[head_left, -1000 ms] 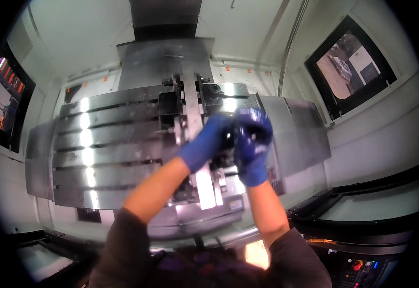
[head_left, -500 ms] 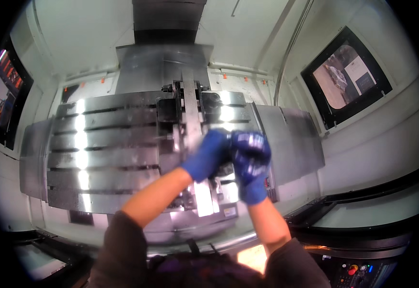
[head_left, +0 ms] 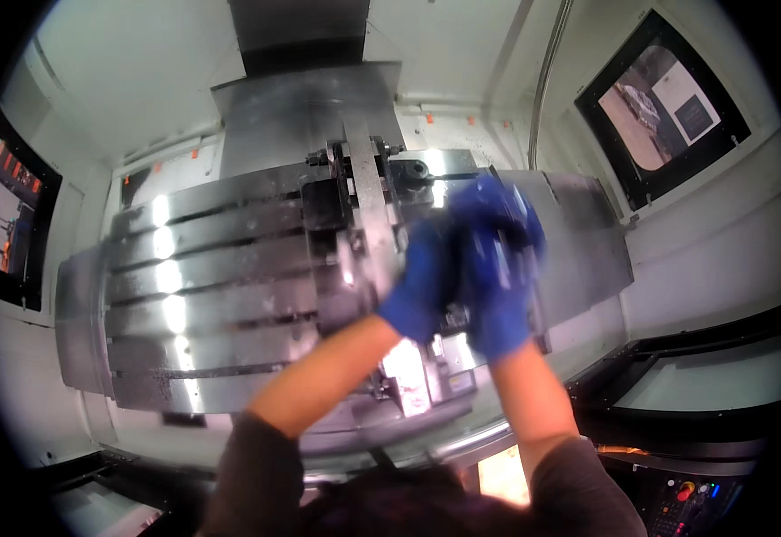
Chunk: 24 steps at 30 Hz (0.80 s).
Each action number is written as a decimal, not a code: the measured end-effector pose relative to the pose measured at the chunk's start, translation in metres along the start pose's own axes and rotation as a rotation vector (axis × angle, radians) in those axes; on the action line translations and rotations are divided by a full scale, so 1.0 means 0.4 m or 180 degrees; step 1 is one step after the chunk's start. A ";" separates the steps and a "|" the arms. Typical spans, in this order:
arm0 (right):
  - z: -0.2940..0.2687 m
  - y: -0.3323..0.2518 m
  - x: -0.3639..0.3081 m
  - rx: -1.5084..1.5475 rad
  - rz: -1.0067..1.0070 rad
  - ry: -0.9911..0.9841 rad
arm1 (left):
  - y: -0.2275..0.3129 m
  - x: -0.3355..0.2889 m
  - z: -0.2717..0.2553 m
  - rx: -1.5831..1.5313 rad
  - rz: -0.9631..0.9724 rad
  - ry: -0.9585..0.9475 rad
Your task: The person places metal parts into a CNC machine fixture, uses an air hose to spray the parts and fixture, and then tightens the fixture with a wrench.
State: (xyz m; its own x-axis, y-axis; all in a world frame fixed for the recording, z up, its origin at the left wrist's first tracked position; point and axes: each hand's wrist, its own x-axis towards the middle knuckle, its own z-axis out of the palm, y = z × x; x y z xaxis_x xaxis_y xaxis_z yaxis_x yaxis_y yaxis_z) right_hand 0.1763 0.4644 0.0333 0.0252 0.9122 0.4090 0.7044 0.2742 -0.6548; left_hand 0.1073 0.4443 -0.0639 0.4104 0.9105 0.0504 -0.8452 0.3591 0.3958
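My left hand (head_left: 419,285), in a blue glove, is over the right side of a long metal vise (head_left: 371,192). Its fingers are hidden and smeared by motion. Close beside it, my right hand (head_left: 502,246) wears a matching glove and is raised a little farther out. Its fingers look curled together, but blur hides whatever they may hold. The vise runs from far to near across a slotted metal machine table (head_left: 229,288). Dark blocks and bolts (head_left: 323,157) flank its far end.
Pale enclosure walls (head_left: 149,72) surround the table. A window (head_left: 663,107) is set in the right wall and another window (head_left: 10,210) in the left. A hose (head_left: 547,80) runs down the back right. At the lower right sits a control panel with a red knob (head_left: 686,491).
Both hands have shifted right, with the right hand also moving farther from me. The view has tilted slightly, so the table and vise appear turned and lower right.
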 end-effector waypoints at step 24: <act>-0.020 -0.083 0.004 0.3513 -0.0148 0.0516 | -0.033 0.140 -0.058 0.3170 0.1664 0.0583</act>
State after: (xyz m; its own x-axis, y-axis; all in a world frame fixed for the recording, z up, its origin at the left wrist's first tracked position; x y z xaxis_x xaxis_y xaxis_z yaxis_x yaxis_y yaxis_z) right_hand 0.1588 0.4542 0.0609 0.1641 0.8655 0.4733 -0.3074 0.5008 -0.8092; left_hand 0.1336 0.4953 -0.0877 -0.0374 0.9465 0.3206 -0.2171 -0.3209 0.9219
